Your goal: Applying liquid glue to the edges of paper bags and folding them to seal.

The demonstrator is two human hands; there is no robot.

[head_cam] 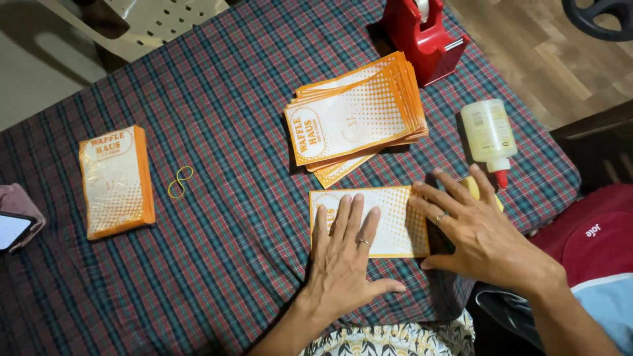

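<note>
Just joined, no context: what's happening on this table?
A person presses both hands flat on one orange-and-white printed paper sleeve lying on the plaid tablecloth: left hand on its middle, right hand at its right edge. Neither has a closed grip. A fanned pile of matching sleeves sits just beyond, a neat bundled stack far left beside a yellow rubber band. A white glue bottle and red tape dispenser lie to the right.

Orange-white paper pouches: 1 flat pouch (395,221) centre, fanned pile (353,118) above, banded stack (115,181) left; lit phone screen (12,229) far left.
</note>
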